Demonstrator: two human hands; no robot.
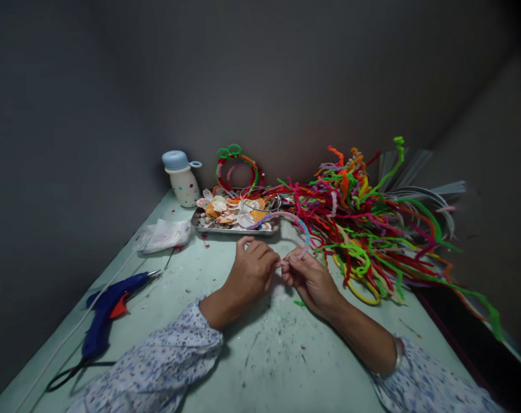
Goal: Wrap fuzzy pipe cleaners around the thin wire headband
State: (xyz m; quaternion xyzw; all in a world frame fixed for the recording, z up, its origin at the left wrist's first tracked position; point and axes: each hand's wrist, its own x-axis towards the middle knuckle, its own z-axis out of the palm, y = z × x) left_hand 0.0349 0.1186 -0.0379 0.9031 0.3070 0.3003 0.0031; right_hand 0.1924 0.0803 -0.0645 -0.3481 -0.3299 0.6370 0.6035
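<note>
Left hand point(252, 275) and right hand point(311, 282) almost touching, both pinching one fuzzy pipe cleaner point(304, 234) (pink going to blue, arching up past the fingers). Messy pipe cleaner pile point(355, 241) just beyond the right hand, shell tray point(234, 230) beyond the left, glue gun point(105, 312) off left.

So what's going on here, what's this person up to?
A person at a pale green table is pinching a pink-and-blue pipe cleaner between the fingers of the left hand and right hand. Its far end arcs toward a metal tray of shells. A big, tangled heap of colorful pipe cleaners lies to the right, and a blue hot glue gun lies to the left. A polka-dot bottle stands in the back corner.
</note>
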